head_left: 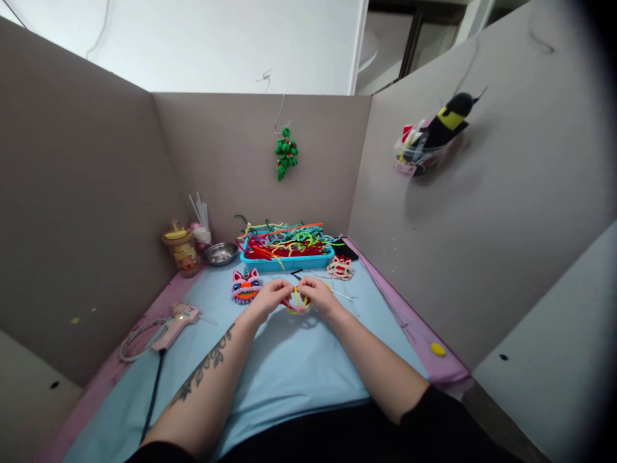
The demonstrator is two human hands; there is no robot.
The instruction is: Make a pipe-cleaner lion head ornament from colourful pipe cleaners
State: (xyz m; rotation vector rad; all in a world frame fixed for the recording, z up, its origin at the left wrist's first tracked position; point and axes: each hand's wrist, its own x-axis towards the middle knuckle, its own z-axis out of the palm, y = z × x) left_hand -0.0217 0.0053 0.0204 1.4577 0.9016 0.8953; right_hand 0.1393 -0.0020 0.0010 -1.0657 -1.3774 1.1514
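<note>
Between my two hands is a small yellow and pink pipe-cleaner piece (299, 308), bent into a rounded frame. My left hand (274, 297) pinches its left side, fingers closed. On the opposite side, my right hand (315, 296) is closed on its yellow strands near the top. The fingertips hide part of the piece. Just left of my left hand lies a purple, pink and orange animal-head figure (245, 287). Beyond my right hand sits a cream and red animal-head figure (340, 268). Thin white and dark strips lie close to my right hand.
A blue tray (289, 263) heaped with colourful pipe cleaners stands at the back. Left of it are a metal bowl (220, 254) and a lidded cup (183, 252). A pink glue gun (177, 326) with its cord lies at left. Grey panels enclose the table.
</note>
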